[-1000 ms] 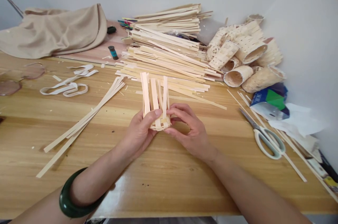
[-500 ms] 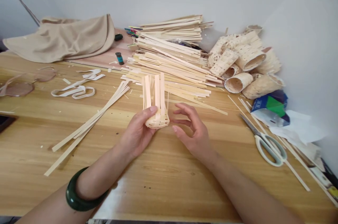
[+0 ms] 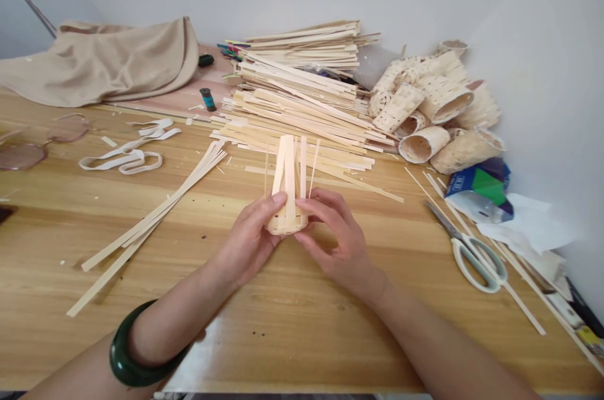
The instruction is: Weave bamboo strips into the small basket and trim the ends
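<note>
A small, partly woven basket (image 3: 289, 221) of pale wood strips is held over the table, its round base low and its strips standing upright. My left hand (image 3: 252, 233) grips it from the left, thumb pressed on the front strips. On the other side, my right hand (image 3: 337, 236) has its fingers closed on the basket's right edge, near the base. The fingertips behind the basket are hidden. A dark green bangle circles my left wrist.
Loose strips (image 3: 155, 217) lie to the left beside a white ribbon (image 3: 136, 158). Stacked strips (image 3: 302, 104) fill the back, with finished woven tubes (image 3: 425, 95) at right. Scissors (image 3: 479, 258) lie at right. A thread spool (image 3: 207, 100), a beige cloth (image 3: 127, 63) and glasses (image 3: 28, 155) are at left.
My right hand has moved left and closed on the basket, where it was apart from it before. The basket has shifted slightly right and turned in my left hand.
</note>
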Available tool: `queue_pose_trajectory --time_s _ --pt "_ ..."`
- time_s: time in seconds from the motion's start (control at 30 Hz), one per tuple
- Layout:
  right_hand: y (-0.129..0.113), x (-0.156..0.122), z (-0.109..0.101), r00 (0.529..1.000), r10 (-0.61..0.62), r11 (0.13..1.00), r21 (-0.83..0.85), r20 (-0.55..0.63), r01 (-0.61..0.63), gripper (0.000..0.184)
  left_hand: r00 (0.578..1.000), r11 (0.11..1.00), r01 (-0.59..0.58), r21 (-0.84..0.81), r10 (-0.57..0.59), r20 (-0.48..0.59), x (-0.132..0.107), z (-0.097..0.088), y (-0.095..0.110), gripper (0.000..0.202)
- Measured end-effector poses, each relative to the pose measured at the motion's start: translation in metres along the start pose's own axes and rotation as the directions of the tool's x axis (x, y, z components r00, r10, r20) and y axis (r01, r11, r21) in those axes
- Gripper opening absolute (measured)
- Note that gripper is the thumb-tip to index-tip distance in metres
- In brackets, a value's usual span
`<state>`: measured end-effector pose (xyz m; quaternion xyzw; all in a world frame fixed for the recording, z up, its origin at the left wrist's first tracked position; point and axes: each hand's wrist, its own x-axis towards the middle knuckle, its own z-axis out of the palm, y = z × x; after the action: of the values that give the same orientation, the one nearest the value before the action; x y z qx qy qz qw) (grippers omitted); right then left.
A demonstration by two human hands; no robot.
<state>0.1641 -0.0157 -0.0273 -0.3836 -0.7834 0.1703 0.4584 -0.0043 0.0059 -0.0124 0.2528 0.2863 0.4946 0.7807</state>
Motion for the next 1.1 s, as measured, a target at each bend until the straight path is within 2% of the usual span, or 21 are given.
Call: queue_pose_trajectory --time_s 0.13,0.3,0.47,0.53,0.73,0.87,0.97,1.03,1.1 --pt "-0.0004 -0.0007 0.001 1.0 0.021 1.0 0.011 -0.008 -0.021 0.047 0.999 0.999 0.052 -0.018 -0.052 -0.003 -0.0017 0.0016 -0.0016 0.032" --pt "0.0003 -0.0023 0.0027 0.998 0.048 0.997 0.055 -0.041 -0.046 0.042 0.998 0.998 0.042 -0.039 -0.043 -0.039 -0.0023 0.0039 -0.0041 0.037" --pt "0.0004 -0.0026 0.0026 0.983 0.183 0.973 0.14 0.028 -0.185 0.038 0.996 0.999 0.032 -0.021 -0.034 -0.087 -0.0022 0.0038 -0.0062 0.035" --pt "0.0005 -0.0026 0.0025 0.979 0.2 0.965 0.165 0.046 -0.205 0.034 0.995 1.0 0.026 -0.013 -0.027 -0.096 -0.0024 0.0031 -0.0069 0.036" --pt "0.0038 -0.003 0.004 0.988 0.155 0.967 0.201 0.029 -0.157 0.031 0.995 1.0 0.032 0.002 -0.031 -0.1 -0.0027 0.0019 -0.0055 0.033" --pt "0.0069 -0.0025 0.0033 0.979 0.205 0.958 0.203 0.012 -0.203 0.037 0.998 0.996 0.041 -0.075 -0.045 -0.044 -0.0017 0.0036 -0.0005 0.035" --pt "0.0063 -0.0019 0.0022 0.974 0.224 0.959 0.185 -0.038 -0.214 0.043 0.999 0.997 0.028 -0.074 -0.031 -0.039 -0.0015 0.0043 0.001 0.027" --pt "0.005 -0.0013 0.0013 0.979 0.189 0.977 0.118 -0.081 -0.179 0.049 0.998 1.0 -0.011 -0.029 0.009 -0.068 -0.002 0.0044 0.0001 0.027" --pt "0.0037 -0.0006 0.0004 0.99 0.103 0.994 0.038 -0.1 -0.1 0.053 0.993 0.999 -0.051 0.014 0.052 -0.102 -0.0028 0.0046 -0.0013 0.032"
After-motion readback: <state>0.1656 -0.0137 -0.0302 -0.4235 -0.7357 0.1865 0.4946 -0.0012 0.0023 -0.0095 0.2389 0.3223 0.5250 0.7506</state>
